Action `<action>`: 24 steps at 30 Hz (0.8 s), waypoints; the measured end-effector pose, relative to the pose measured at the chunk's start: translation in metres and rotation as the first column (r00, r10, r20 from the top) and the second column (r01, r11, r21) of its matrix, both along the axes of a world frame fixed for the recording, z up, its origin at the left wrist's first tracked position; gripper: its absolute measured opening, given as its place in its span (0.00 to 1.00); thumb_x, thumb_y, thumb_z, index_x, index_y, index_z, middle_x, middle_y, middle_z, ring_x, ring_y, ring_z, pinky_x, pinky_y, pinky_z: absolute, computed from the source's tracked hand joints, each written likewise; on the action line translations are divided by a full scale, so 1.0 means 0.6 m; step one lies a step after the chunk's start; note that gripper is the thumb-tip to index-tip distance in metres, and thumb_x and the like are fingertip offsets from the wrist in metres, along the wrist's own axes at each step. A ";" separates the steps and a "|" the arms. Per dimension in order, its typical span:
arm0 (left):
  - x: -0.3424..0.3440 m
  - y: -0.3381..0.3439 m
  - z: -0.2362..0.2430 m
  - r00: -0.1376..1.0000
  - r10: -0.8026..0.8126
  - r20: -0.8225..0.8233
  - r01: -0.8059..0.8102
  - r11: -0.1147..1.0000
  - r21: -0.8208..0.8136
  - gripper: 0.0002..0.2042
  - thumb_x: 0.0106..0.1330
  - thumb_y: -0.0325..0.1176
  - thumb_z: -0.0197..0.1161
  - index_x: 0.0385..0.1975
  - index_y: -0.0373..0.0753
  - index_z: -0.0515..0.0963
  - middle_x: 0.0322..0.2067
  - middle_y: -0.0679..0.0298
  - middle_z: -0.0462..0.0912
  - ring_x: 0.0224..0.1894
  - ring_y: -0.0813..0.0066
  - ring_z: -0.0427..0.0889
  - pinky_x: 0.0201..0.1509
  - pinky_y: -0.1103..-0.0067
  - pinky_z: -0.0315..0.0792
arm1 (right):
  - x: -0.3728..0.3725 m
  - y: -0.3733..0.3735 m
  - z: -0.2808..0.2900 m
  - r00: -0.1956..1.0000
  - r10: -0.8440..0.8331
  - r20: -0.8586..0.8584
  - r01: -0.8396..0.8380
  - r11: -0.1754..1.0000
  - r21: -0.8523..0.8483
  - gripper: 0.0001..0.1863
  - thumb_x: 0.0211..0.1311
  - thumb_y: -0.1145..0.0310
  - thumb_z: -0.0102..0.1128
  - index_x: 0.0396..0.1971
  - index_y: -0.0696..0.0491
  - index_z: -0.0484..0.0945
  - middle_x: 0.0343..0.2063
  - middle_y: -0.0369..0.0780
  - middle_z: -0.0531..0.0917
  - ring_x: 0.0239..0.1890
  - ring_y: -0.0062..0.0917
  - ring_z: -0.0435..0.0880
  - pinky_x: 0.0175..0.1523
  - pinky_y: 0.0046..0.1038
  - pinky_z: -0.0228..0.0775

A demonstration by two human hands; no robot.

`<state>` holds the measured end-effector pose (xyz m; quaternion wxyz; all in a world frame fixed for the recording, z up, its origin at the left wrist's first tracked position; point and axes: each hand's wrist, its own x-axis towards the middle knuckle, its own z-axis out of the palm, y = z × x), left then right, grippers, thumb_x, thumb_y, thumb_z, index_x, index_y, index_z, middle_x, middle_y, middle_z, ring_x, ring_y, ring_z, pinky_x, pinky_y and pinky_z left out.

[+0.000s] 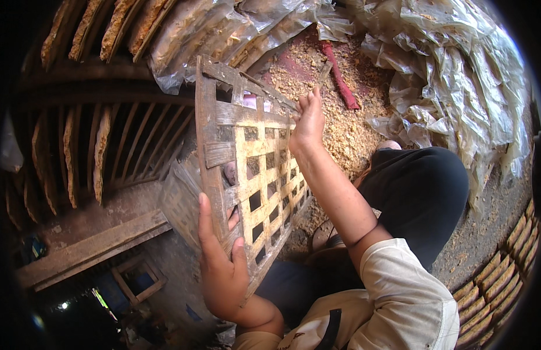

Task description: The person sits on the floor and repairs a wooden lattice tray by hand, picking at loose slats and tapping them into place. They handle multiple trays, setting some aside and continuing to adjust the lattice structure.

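Note:
A weathered wooden lattice tray (253, 131), its woven slats pale in the middle, stands tilted on edge before me. My left hand (221, 262) grips its near left edge, fingertips partly showing through the gaps. My right hand (306, 125) is raised at the upper right of the tray, fingers closed on a thin flat strip (324, 74) that points upward; whether it is wood or metal I cannot tell. The hand's far side is hidden. Behind the lattice, a translucent sheet (180, 192) shows at the left.
Crumbly tan material (355, 128) and a red rod-like piece (339, 76) lie beyond. Crumpled plastic sheets (445, 87) heap at upper right. Slatted racks (69, 146) with crusted boards fill the left; rows of tan slabs (492, 291) sit lower right. My bent leg (416, 186) is right of the tray.

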<state>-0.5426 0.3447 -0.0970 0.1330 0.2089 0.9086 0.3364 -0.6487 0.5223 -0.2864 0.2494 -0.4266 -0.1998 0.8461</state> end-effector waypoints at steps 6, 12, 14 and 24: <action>0.001 0.009 0.001 0.999 -0.008 -0.032 0.007 1.000 -0.027 0.41 0.55 0.12 0.46 0.73 0.36 0.45 0.67 0.47 0.57 0.57 0.60 0.74 0.63 0.71 0.66 | 0.017 -0.028 -0.005 0.980 0.194 -0.050 -0.189 0.978 0.087 0.33 0.75 0.47 0.28 0.74 0.42 0.41 0.66 0.45 0.66 0.73 0.40 0.51 0.75 0.50 0.28; -0.001 0.008 -0.002 0.993 -0.031 -0.112 0.023 0.997 -0.071 0.37 0.59 0.16 0.48 0.72 0.33 0.45 0.66 0.40 0.60 0.55 0.50 0.79 0.57 0.67 0.73 | 0.024 -0.023 -0.013 0.957 0.291 0.001 -0.285 0.936 0.207 0.33 0.74 0.44 0.27 0.74 0.40 0.41 0.62 0.42 0.72 0.74 0.38 0.48 0.74 0.53 0.28; -0.001 0.008 -0.001 0.994 -0.027 -0.106 0.019 0.997 -0.078 0.37 0.59 0.16 0.48 0.72 0.33 0.45 0.66 0.40 0.60 0.55 0.50 0.79 0.57 0.67 0.73 | 0.027 -0.018 -0.012 0.953 0.301 -0.019 -0.292 0.938 0.187 0.34 0.74 0.43 0.27 0.74 0.39 0.41 0.61 0.42 0.73 0.74 0.38 0.48 0.74 0.53 0.27; 0.000 0.010 -0.002 0.991 -0.043 -0.131 0.031 0.995 -0.092 0.37 0.59 0.17 0.49 0.71 0.33 0.46 0.68 0.42 0.56 0.55 0.50 0.79 0.57 0.67 0.73 | 0.031 -0.018 0.015 0.940 0.273 -0.203 -0.189 0.915 0.356 0.33 0.74 0.45 0.28 0.73 0.43 0.45 0.55 0.42 0.78 0.72 0.37 0.53 0.75 0.48 0.28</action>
